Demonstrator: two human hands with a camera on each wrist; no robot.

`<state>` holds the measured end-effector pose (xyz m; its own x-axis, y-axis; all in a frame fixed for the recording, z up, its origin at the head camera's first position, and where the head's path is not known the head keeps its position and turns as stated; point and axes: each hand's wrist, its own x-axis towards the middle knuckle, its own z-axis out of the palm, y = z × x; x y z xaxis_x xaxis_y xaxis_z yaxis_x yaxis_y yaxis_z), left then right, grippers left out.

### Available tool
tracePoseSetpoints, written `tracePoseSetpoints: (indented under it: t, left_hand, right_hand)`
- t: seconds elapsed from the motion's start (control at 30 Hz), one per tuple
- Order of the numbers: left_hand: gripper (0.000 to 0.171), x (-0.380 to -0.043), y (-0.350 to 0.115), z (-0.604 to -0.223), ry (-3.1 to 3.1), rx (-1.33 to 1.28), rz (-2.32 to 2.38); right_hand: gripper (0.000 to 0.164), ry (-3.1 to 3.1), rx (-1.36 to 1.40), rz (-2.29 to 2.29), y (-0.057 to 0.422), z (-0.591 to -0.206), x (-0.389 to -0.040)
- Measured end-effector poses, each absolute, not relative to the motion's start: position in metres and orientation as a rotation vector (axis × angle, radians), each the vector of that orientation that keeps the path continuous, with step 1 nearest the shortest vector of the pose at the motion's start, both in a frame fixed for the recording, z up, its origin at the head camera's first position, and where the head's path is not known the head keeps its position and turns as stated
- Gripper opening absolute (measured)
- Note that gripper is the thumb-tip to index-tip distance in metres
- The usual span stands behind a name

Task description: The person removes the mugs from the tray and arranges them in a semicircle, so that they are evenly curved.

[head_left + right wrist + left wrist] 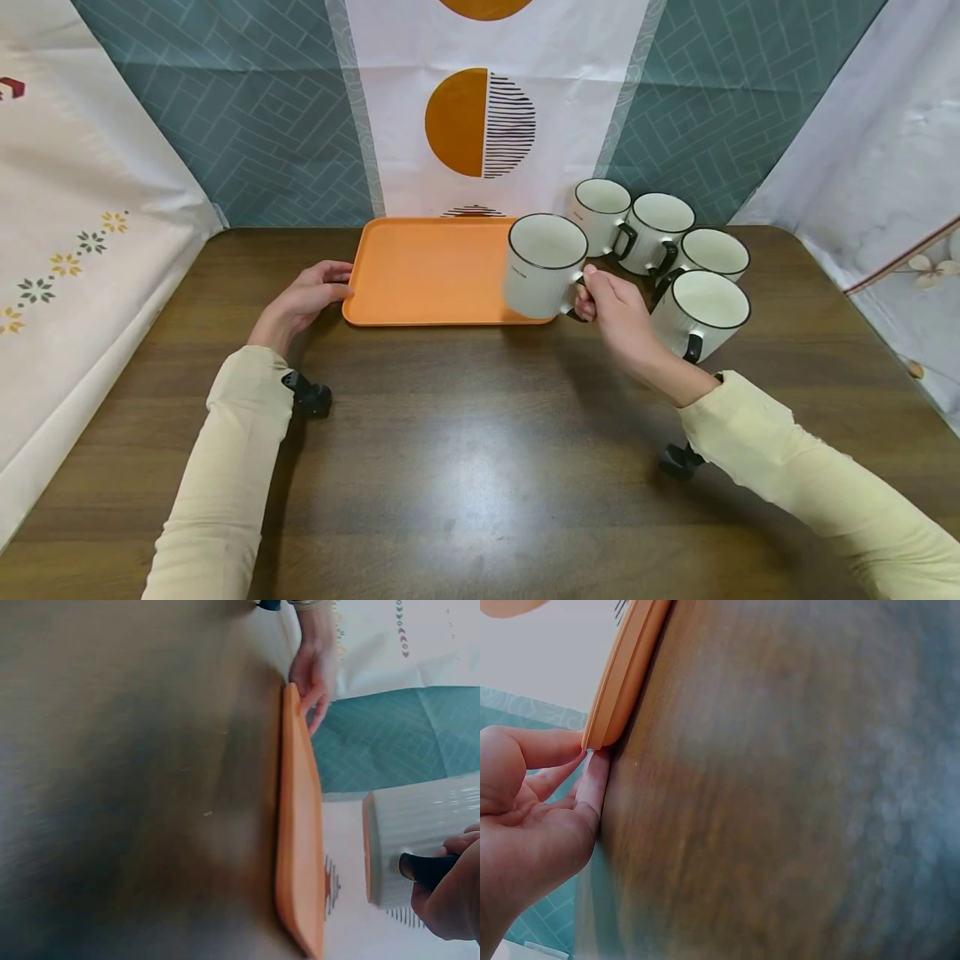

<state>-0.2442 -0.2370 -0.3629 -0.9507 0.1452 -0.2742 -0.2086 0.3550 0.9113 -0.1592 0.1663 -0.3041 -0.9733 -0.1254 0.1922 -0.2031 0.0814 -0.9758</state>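
Observation:
In the head view, an orange tray [435, 275] lies on the table toward the back. The left hand [311, 292] is at its left edge; in the left wrist view, thumb and index finger [547, 750] meet at the tray's rim [619, 697]. A white mug [543, 271] with a black rim hangs upright over the tray's right end, and the right hand [615, 312] grips its black handle. Seen from the right wrist, the mug [420, 825] is raised above the tray [300, 825], its base clear of it. The right fingers partly cover the handle.
Several matching white mugs [708, 304] stand clustered at the back right, close beside the right hand and forearm. Brown wooden table [465, 450] stretches in front of the tray. A patterned cloth [277, 125] hangs along the back edge, with pale cloths at both sides.

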Motion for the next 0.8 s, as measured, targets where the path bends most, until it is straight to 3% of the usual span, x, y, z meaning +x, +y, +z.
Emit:
tracePoseSetpoints:
  t: [0.8]
  left_hand:
    - [0.058, -0.246, -0.236, -0.363, 2.316, -0.070, 1.606]
  right_hand:
    - [0.039, -2.453, 0.228, 2.020, 0.233, -0.340, -0.095]
